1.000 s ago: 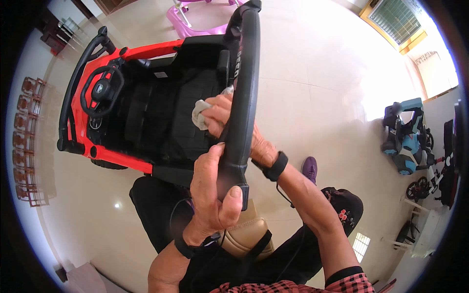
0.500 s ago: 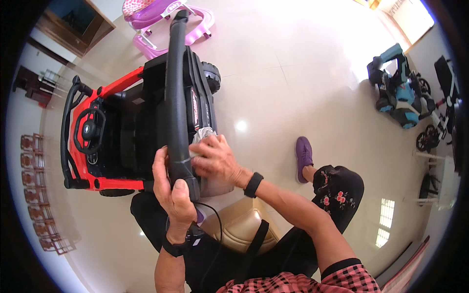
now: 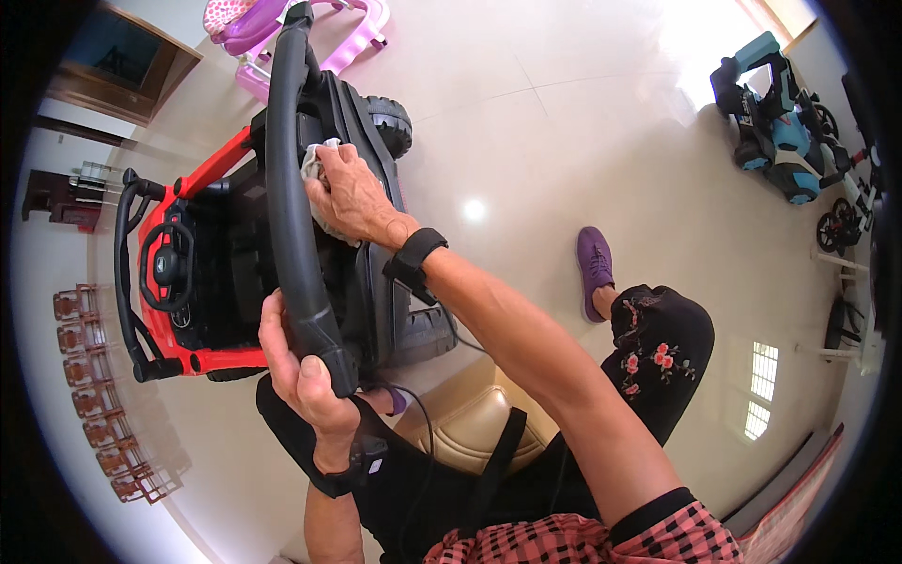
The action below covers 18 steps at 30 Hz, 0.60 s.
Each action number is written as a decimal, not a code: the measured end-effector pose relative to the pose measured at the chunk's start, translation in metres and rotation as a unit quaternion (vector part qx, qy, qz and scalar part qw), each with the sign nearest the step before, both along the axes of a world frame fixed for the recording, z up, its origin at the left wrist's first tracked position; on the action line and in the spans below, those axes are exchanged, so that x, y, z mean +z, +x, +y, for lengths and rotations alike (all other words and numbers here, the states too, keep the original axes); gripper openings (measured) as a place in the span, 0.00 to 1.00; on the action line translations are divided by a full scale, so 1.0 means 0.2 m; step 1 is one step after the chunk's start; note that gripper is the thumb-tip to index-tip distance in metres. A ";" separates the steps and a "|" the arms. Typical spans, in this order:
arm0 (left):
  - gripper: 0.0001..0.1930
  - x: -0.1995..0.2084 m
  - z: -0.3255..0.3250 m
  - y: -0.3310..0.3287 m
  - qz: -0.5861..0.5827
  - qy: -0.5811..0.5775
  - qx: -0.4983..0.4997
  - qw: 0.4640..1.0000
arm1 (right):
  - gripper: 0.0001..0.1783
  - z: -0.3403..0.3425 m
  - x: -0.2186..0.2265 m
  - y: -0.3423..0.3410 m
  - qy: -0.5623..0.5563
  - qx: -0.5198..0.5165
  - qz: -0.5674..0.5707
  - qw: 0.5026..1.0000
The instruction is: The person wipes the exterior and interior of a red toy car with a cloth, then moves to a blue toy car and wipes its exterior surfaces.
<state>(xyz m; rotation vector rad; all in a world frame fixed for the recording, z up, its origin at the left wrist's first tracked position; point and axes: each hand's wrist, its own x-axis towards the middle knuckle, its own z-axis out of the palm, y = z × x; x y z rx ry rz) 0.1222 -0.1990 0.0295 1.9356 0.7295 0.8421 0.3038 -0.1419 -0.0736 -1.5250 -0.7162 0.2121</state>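
Note:
A red and black ride-on toy car (image 3: 218,360) stands in front of me, its steering wheel (image 3: 166,266) on the far left side. My left hand (image 3: 310,381) grips the near end of its thick black bar (image 3: 287,160), fingers on one side and thumb on the other. Beyond the bar, my right hand (image 3: 355,199) presses a crumpled whitish cloth (image 3: 314,167) against the black rear body of the car. The fingers are bunched over the cloth and hide part of it. A dark cable hangs beside my wrists.
A pink and purple baby walker (image 3: 362,28) is at the far side. To the right stand a teal and black toy vehicle (image 3: 789,136) and small wheeled things by the wall. Several wooden chairs (image 3: 99,399) line the left. A gold padded seat (image 3: 470,437) lies between my legs.
My right hand has moved away from me and leftward with the cloth, from the car's rear side up beside the bar. The left hand still holds the bar. The whole view has shifted slightly.

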 end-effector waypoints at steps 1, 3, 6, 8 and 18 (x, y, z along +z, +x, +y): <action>0.37 0.00 0.01 -0.01 0.000 0.005 0.001 1.000 | 0.18 0.00 0.00 -0.03 -0.039 -0.024 -0.093 0.995; 0.37 -0.01 0.01 -0.01 -0.004 0.008 0.004 1.000 | 0.18 -0.05 -0.02 -0.03 -0.089 0.028 -0.060 0.994; 0.35 -0.02 0.01 -0.01 -0.030 0.002 -0.005 1.000 | 0.19 -0.16 0.02 -0.05 -0.150 0.051 -0.044 0.986; 0.33 0.00 0.01 -0.01 -0.009 0.010 -0.006 1.000 | 0.19 -0.23 0.06 -0.06 -0.186 0.130 -0.066 0.972; 0.31 0.04 -0.01 -0.01 -0.021 -0.012 0.011 1.000 | 0.16 -0.52 0.06 -0.39 -0.131 0.252 -0.082 0.955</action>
